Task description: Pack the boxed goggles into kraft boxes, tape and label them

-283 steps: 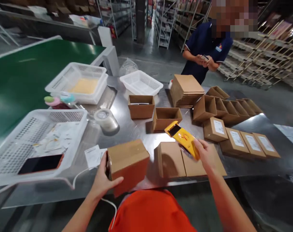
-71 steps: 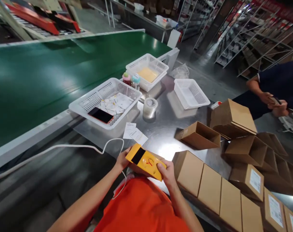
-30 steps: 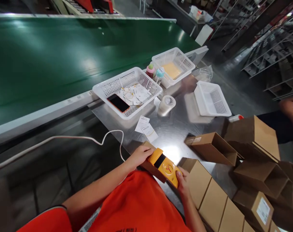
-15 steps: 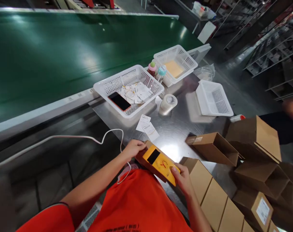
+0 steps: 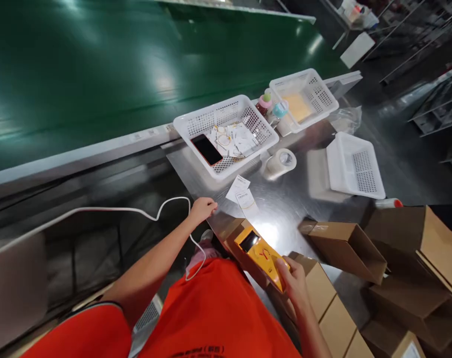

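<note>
My right hand (image 5: 293,279) grips the lower right end of a flat yellow package (image 5: 265,258). The package has a black panel and a red mark on its face. Beneath it lies a brown cardboard box (image 5: 236,227), partly covered. My left hand (image 5: 203,210) is at the table's near left edge, its fingers curled and no object visible in them. Two printed paper slips (image 5: 245,198) lie just beyond it, not touched. A white cable (image 5: 173,199) passes behind my left wrist.
A white basket (image 5: 181,122) holds a phone (image 5: 207,149) and papers. Past it are bottles (image 5: 280,110) and another basket (image 5: 332,105). A tape roll (image 5: 281,163), a tilted white basket (image 5: 332,164) and cardboard boxes (image 5: 345,248) stand rightward. A green conveyor (image 5: 99,74) runs along the back.
My left hand has come off the cardboard box and moved toward the paper slips. My right hand still holds the yellow package. The whole view has shifted, so things sit further right.
</note>
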### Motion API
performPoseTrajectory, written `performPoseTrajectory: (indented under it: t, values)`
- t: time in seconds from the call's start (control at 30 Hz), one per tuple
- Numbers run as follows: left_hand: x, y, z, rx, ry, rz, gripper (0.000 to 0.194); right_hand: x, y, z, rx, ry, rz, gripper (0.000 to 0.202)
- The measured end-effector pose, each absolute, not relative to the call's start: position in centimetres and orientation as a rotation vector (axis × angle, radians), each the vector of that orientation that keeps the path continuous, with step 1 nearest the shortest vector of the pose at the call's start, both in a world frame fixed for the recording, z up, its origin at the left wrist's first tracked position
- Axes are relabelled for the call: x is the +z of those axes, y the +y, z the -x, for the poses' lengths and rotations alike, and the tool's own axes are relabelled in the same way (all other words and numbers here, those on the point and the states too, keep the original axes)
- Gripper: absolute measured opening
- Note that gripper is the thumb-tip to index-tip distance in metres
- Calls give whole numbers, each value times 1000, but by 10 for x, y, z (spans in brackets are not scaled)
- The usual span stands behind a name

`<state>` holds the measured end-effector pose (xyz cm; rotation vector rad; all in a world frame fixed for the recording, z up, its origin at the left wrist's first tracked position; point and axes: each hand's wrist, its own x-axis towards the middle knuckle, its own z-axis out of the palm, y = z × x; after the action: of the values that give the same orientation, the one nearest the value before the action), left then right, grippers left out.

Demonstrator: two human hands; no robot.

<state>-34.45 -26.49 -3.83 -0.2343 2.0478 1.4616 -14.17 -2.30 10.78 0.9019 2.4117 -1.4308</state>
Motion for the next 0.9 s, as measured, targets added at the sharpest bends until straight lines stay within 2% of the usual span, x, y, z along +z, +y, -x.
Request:
performPoseTrajectory:
  t: [0.1,0.27,0.67,0.9]
  values:
    - [-55,-260,339,1406,2086,193,21,106,-28,144,-1354,2462,-902,53]
    - [-73,-248,323,1333,2141,110,24,108,-27,141,-1435,2386,-965,53]
    - [-61,-249,327,1381,2202,32,25,104,-18,120,-1600,2395,-1035,59]
    - [-81,-231,303,1332,2084,37,28,92,-12,110,-1673,2341,-1088,56]
